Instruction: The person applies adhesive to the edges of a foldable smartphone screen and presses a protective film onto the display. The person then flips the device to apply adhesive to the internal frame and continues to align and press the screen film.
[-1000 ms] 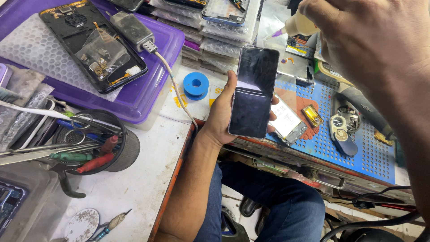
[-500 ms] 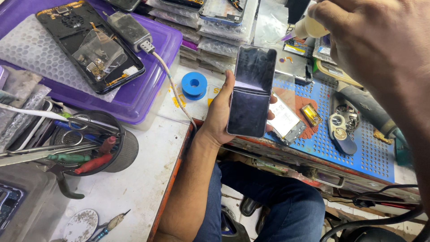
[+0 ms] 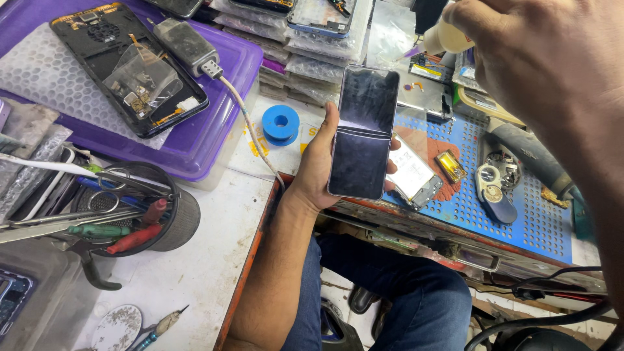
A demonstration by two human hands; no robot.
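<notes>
The hands are busy: the left hand [image 3: 318, 170] grips a thin, smooth, breakable phone [image 3: 363, 133] by its edges (best there) above the counter [image 3: 214, 253], while the right hand [image 3: 539, 62] pinches a small bottle [image 3: 444, 38].

I am holding a dark phone [image 3: 363, 133] upright in my left hand [image 3: 318, 170]; my right hand [image 3: 539, 58] is gripping a small bottle [image 3: 444, 38].

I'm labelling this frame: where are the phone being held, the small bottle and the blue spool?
phone [image 3: 362, 133], head view, middle of its dark screen.
small bottle [image 3: 444, 38], head view, its pale body.
blue spool [image 3: 281, 124], head view, its top rim.
</notes>
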